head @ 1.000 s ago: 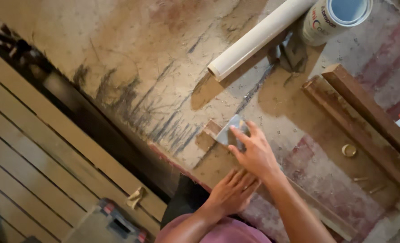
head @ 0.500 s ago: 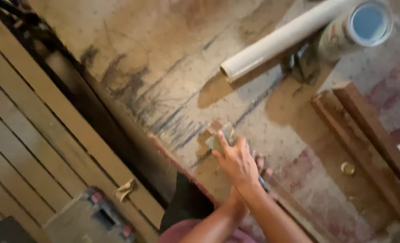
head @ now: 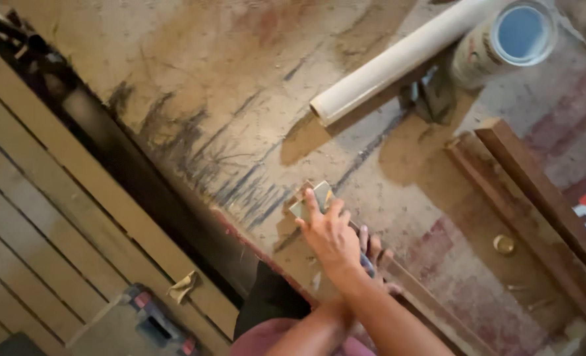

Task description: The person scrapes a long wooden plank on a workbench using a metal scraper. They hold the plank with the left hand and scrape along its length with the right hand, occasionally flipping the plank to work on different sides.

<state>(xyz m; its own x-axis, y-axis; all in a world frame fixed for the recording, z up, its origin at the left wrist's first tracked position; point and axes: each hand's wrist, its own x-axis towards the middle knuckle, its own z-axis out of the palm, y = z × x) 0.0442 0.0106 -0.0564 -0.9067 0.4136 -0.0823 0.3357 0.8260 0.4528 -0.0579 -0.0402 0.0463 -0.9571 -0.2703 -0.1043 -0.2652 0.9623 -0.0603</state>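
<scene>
Head view shows the right hand (head: 331, 236) pressing a small grey block (head: 311, 202) flat on the worn workbench (head: 194, 79); the left hand (head: 372, 254), mostly hidden beneath, grips something I cannot tell; crossed wrists could skid the block off the near edge.

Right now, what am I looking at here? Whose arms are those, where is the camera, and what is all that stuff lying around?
There is no machine here: a person wears a camera on the head, so the one picture looks straight down at their own arms. The right hand presses a small grey block, perhaps for sanding, onto a worn, scuffed wooden surface. The left hand lies mostly hidden beneath the right arm, so what it holds cannot be told. Farther off lie a white pipe, a can with a blue lid, brown wooden strips and a small brass cap. Pale planks run along the left.
</scene>
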